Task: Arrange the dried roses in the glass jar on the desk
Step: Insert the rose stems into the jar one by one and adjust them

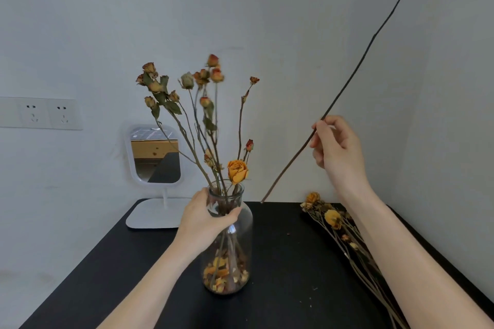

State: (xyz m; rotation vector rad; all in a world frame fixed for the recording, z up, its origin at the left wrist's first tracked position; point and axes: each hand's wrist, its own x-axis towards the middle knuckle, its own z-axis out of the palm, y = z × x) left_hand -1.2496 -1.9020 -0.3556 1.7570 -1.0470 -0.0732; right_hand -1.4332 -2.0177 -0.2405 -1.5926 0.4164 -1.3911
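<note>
Left hand [205, 218]: curled round glass jar [236, 248] neck, on desk [288, 270].
Right hand [338, 147]: pinching long stem [288, 166], 2 o'clock of jar.
Dried roses [215, 75]: in jar; likely light, brittle; grip stems low.

Soft even daylight, wide-angle edge bending

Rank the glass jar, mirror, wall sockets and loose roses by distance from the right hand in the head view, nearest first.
1. loose roses, desk's right edge
2. glass jar, desk centre
3. mirror, back left
4. wall sockets, far left
</note>
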